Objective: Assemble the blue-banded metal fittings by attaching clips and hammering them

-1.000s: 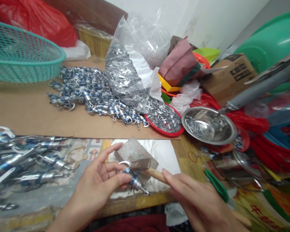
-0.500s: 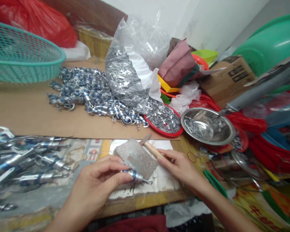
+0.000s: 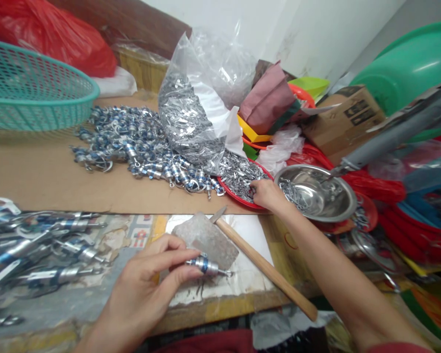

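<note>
Metal unit [image 3: 208,266] pinched in L hand [image 3: 150,274], appears unfinished; R hand [image 3: 268,193] at red dish [image 3: 238,200], grip unclear. Hammer [image 3: 264,267] lies unheld. Units piled behind [image 3: 128,132], more at L [image 3: 55,274]; qty done n/k.

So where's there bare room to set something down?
Most room: the cardboard between the teal basket, the heaped metal pieces and the nearer pieces. Bare white paper shows between hammer handle and grey block. It's crowded around the red plate, right hand and steel bowl.
</note>
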The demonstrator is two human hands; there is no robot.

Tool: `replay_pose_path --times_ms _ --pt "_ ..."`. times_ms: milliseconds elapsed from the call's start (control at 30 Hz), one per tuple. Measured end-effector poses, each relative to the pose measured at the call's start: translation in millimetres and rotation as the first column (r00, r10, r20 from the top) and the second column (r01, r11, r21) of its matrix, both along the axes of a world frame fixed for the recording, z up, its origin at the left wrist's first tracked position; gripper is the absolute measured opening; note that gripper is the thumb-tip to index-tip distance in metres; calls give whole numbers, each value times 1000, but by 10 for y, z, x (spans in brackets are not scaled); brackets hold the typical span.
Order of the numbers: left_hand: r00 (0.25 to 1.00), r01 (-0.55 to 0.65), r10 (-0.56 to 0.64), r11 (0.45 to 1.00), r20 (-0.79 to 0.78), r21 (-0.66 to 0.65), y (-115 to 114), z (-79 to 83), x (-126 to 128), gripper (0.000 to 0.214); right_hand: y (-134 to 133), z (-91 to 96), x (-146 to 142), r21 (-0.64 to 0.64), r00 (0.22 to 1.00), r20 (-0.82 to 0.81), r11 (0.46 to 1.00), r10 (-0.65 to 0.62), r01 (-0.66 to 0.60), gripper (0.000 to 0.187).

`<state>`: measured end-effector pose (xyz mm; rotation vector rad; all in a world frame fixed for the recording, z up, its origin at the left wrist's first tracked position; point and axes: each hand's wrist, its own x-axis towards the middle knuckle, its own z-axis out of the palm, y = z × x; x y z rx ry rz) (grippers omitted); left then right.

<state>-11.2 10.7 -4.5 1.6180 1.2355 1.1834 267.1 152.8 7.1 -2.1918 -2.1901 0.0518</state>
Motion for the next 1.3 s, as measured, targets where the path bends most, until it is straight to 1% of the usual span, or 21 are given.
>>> replay_pose_path --times_ms 100,167,233,300,333,367,400,433,467,500,633,733,800,833,900,967,1033,1100,1200,1267,1300 --pt "999 35 -35 999 0 0 -16 20 -30 17 -58 87 5 84 995 -102 996 21 -13 20" --pt "997 80 -80 997 -20 -9 -19 37 -51 18 -193 146 -80 156 978 -204 988 45 -13 19" --pt "996 84 -85 996 -14 -21 -20 49 -52 20 -430 190 -264 202 947 -308 979 94 -31 21" --pt "999 36 -35 999 24 -26 -23 50 -28 25 -736 217 -519 218 889 -420 971 181 -95 18" --pt "999 5 -4 1000 53 -23 -26 47 -9 28 -892 224 -652 220 838 -488 963 245 -153 14" --pt "996 -29 31 999 86 -17 -31 42 12 31 -1037 227 -778 273 684 -642 937 346 -218 11" --pt "992 -57 59 998 114 -13 -36 36 32 32 -1161 226 -886 304 556 -727 915 403 -265 9" --pt "987 -83 84 996 136 -11 -42 32 50 32 -1260 222 -974 342 450 -777 895 440 -285 9" --pt "984 -99 100 995 145 -10 -48 29 64 31 -1331 214 -1038 373 368 -807 882 462 -288 9" --pt "984 -105 106 994 142 -12 -55 30 75 31 -1376 205 -1079 387 336 -818 879 467 -279 11" --pt "989 -85 81 996 126 20 -80 65 87 29 -1403 169 -1103 401 300 -839 889 453 -220 16" --pt "992 -38 37 999 123 8 -90 104 65 27 -1409 154 -1075 476 261 -806 843 532 -249 19" --pt "992 -11 17 999 121 -52 -87 129 33 23 -1436 146 -1048 544 271 -738 783 618 -303 23" --pt "993 8 3 996 121 -90 -82 143 13 20 -1453 143 -1029 579 303 -680 743 668 -336 27" --pt "993 41 -24 988 112 -151 -68 174 -25 13 -1484 145 -984 632 406 -492 637 770 -441 29" --pt "996 56 -43 985 81 -166 -57 205 -47 10 -1501 169 -936 615 476 -271 531 837 -583 19" --pt "999 36 -32 990 30 -136 -54 228 -51 11 -1498 210 -899 547 474 -141 467 869 -695 19" --pt "1000 4 -5 996 -16 -88 -57 239 -48 10 -1483 245 -881 520 459 -115 447 881 -728 21" --pt "998 -36 34 998 -47 -52 -62 241 -58 8 -1464 232 -885 571 459 -116 437 881 -695 20" --pt "999 -7 3 994 -34 -109 -63 238 -71 9 -1465 178 -900 623 474 -152 457 867 -635 19" --pt "1000 20 -20 986 -1 -163 -66 236 -74 9 -1470 148 -909 640 485 -191 483 853 -598 19"
